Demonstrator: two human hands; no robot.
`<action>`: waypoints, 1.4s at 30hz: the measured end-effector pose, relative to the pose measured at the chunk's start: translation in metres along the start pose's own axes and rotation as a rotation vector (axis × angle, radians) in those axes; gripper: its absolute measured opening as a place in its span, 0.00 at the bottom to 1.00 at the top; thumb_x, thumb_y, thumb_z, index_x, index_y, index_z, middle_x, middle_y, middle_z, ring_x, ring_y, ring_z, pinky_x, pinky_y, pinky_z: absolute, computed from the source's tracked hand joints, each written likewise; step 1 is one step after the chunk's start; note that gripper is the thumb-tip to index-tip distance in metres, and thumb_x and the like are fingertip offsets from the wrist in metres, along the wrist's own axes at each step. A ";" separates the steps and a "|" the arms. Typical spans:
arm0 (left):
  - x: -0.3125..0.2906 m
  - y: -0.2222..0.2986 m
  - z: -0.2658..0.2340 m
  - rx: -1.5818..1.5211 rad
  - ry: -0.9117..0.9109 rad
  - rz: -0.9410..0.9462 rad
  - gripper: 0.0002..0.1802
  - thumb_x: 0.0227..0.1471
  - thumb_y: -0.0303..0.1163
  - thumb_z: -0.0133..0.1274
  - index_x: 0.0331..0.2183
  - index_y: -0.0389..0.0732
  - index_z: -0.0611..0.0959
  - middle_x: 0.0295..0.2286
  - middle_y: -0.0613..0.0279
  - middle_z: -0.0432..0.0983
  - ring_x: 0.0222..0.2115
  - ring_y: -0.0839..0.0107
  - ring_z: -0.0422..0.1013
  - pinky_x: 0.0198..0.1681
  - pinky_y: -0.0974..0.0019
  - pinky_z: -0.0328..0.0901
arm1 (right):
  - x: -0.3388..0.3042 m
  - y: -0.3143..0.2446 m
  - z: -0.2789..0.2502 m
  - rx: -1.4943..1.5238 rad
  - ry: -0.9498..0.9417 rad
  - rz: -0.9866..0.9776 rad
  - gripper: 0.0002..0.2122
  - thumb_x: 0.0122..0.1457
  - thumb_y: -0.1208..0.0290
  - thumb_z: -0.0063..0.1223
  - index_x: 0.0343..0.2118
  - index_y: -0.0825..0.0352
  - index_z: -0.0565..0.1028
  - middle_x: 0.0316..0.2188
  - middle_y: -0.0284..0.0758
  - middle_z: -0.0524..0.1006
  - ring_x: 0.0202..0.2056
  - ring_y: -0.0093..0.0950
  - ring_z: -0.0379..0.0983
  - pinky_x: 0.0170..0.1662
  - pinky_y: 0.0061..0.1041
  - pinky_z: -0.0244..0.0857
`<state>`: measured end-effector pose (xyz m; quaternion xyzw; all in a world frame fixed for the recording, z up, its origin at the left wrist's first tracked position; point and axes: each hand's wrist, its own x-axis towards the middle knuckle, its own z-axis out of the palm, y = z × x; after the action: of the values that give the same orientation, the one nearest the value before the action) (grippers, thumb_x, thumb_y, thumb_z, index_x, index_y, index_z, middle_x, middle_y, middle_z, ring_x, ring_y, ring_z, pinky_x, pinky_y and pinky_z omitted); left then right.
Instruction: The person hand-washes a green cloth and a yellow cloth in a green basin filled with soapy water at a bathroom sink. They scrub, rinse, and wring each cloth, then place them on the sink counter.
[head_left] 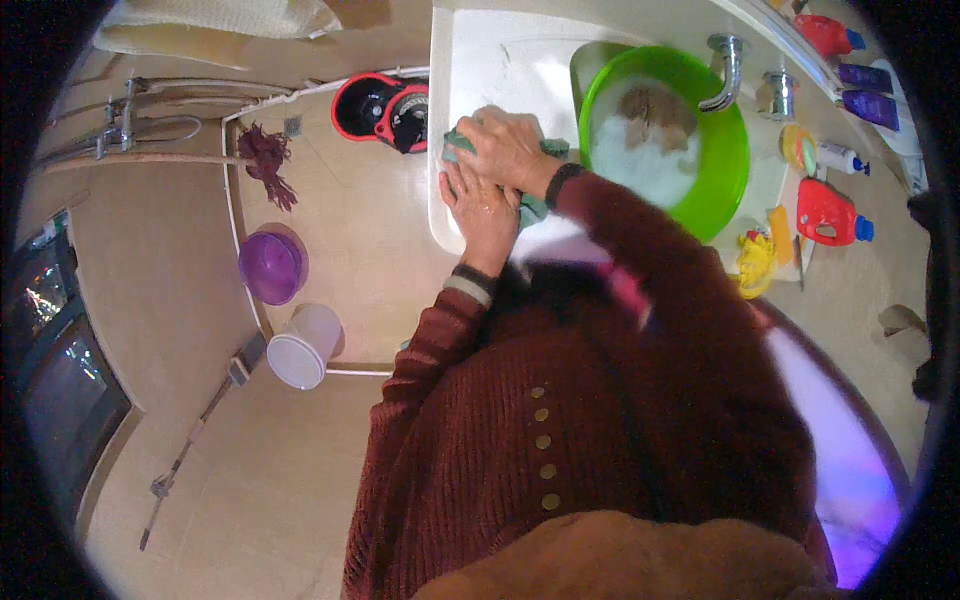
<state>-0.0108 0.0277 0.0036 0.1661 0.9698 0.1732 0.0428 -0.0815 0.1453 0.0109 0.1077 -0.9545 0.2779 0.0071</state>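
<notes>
A crumpled green cloth [533, 210] lies on the white sink ledge, mostly hidden beneath my two hands. My right hand [503, 150] is closed on the cloth, with green fabric showing past its fingers on the left and near its wrist. Close against it, my left hand [482, 215] lies on the cloth, fingers stretched out and pressing down; its skin looks wet. Just right of my hands stands a bright green basin [728, 165]. Whitish, sudsy water [645, 165] fills it, and a brownish cloth-like bundle [655, 112] is in the water.
A chrome tap [732, 75] reaches over the basin's far right rim. Along the right are a red bottle [822, 212], a yellow cloth-like item [756, 262] and purple bottles [868, 108]. On the floor at left stand a red-black mop bucket [365, 108], purple basin [270, 265] and white bucket [303, 350].
</notes>
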 end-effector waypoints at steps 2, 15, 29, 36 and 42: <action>0.001 0.000 0.001 -0.014 0.046 0.019 0.36 0.56 0.43 0.52 0.60 0.30 0.68 0.62 0.31 0.55 0.66 0.36 0.45 0.69 0.40 0.35 | 0.001 0.000 -0.005 -0.004 0.006 -0.008 0.12 0.56 0.57 0.61 0.38 0.58 0.76 0.40 0.43 0.74 0.38 0.43 0.77 0.37 0.43 0.72; 0.003 0.001 -0.003 -0.050 0.071 0.022 0.40 0.54 0.40 0.55 0.61 0.26 0.65 0.66 0.36 0.51 0.69 0.43 0.43 0.69 0.41 0.37 | 0.053 0.023 0.005 -0.176 0.118 0.045 0.14 0.62 0.54 0.54 0.40 0.59 0.75 0.38 0.40 0.78 0.39 0.43 0.76 0.39 0.45 0.72; 0.003 -0.001 -0.003 0.009 0.014 0.025 0.41 0.54 0.41 0.53 0.60 0.21 0.65 0.66 0.35 0.48 0.69 0.43 0.41 0.69 0.41 0.35 | -0.010 0.003 -0.013 -0.119 0.128 -0.065 0.12 0.51 0.61 0.62 0.37 0.58 0.78 0.36 0.44 0.75 0.37 0.43 0.77 0.29 0.41 0.73; 0.002 -0.005 -0.002 0.229 -0.160 0.055 0.41 0.55 0.40 0.52 0.61 0.23 0.62 0.67 0.36 0.49 0.70 0.43 0.40 0.69 0.42 0.34 | -0.036 -0.011 -0.025 -0.054 0.150 -0.154 0.12 0.54 0.59 0.61 0.37 0.58 0.77 0.34 0.41 0.73 0.36 0.42 0.75 0.30 0.42 0.71; 0.004 -0.003 -0.001 -0.023 -0.008 0.047 0.38 0.57 0.42 0.51 0.60 0.26 0.66 0.66 0.38 0.51 0.69 0.44 0.42 0.69 0.42 0.36 | -0.025 -0.001 -0.017 -0.117 0.050 -0.088 0.13 0.54 0.58 0.59 0.39 0.58 0.76 0.35 0.44 0.74 0.35 0.43 0.76 0.30 0.45 0.70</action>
<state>-0.0158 0.0261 0.0036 0.1890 0.9634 0.1846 0.0447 -0.0573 0.1589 0.0238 0.1421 -0.9629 0.2238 0.0495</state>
